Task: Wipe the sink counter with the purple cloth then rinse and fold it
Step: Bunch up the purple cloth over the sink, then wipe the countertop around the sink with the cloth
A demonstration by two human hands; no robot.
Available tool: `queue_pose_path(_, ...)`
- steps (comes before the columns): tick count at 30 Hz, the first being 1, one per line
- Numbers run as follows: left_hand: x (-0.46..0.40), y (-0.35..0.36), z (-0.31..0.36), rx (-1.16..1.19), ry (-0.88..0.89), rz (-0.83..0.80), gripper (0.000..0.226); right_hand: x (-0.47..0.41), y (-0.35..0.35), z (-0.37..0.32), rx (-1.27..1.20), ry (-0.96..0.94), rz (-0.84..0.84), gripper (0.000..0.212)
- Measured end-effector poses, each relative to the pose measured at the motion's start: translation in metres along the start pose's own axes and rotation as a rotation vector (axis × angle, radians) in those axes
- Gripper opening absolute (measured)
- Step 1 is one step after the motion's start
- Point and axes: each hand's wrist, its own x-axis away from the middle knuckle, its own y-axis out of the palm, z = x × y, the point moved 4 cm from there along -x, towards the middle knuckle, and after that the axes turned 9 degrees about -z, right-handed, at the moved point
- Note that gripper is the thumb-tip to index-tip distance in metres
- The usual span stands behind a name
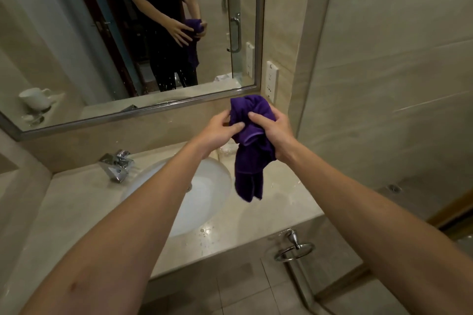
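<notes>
Right fingers point(252, 115): curled round the bunched top of the purple cloth point(249, 140), the thumb pressed on its front.
Right hand point(275, 133): grips the cloth from the right side, held out in the air in front of the person.
Left fingers point(236, 126): the thumb lies on the cloth's left edge and the fingers reach behind it, so they pinch the fabric (how far they wrap behind is hidden).
Left hand point(217, 130): holds the cloth from the left, just beside the right hand.
Cloth: crumpled into a wad between both hands, with a long tail hanging down; it is lifted clear of the table point(268, 212) and hangs above the stretch just right of the sink point(204, 194).
Sink: a white oval basin set into the pale stone table, partly covered by the left forearm.
Table surface: water droplets glint near the front edge and to the right of the basin.
Tap point(117, 163): chrome, angular, at the back left of the basin.
Mirror point(128, 33): on the wall behind, reflecting the person in dark clothing with the cloth in both hands, and a white cup point(35, 97).
Towel ring point(294, 250): chrome, fixed to the front face below the table.
</notes>
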Motion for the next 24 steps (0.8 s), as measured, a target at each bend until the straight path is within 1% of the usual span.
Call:
queue_pose_path(2, -0.009, -0.004, -0.012, -0.064, -0.018, 0.024, 0.063, -0.003, -0.018, 0.004, 0.109, 0.024, 0.049, 0.032)
queue_pose_path(4, -0.018, -0.003, -0.026, -0.210, -0.057, 0.043, 0.066, -0.008, -0.041, 0.008, 0.270, 0.043, 0.113, 0.041)
queue_pose_path(7, -0.029, 0.007, -0.049, -0.488, -0.146, -0.003, 0.072, -0.017, -0.077, 0.020, 0.565, 0.063, 0.184, 0.049)
queue_pose_path(9, -0.037, 0.019, -0.064, -0.595, -0.192, -0.032, 0.077, -0.022, -0.099, 0.036, 0.750, 0.090, 0.180, 0.050)
queue_pose_path(12, -0.043, 0.039, -0.084, -0.615, -0.214, -0.052, 0.064, -0.033, -0.123, 0.063, 1.005, 0.104, 0.157, 0.050)
queue_pose_path(15, -0.047, 0.056, -0.121, -0.613, -0.244, -0.057, 0.053, -0.045, -0.150, 0.105, 1.224, 0.163, 0.141, 0.053)
queue_pose_path(18, -0.044, 0.069, -0.163, -0.656, -0.266, -0.070, 0.049, -0.044, -0.170, 0.158, 1.270, 0.260, 0.108, 0.050)
queue_pose_path(21, -0.042, 0.077, -0.196, -0.711, -0.246, -0.085, 0.045, -0.032, -0.175, 0.214, 1.288, 0.327, 0.023, 0.050)
queue_pose_path(23, -0.042, 0.076, -0.216, -0.746, -0.241, -0.085, 0.044, -0.020, -0.175, 0.242, 1.295, 0.368, 0.023, 0.052)
queue_pose_path(24, -0.045, 0.074, -0.227, -0.759, -0.237, -0.087, 0.044, -0.017, -0.176, 0.251, 1.334, 0.359, 0.043, 0.054)
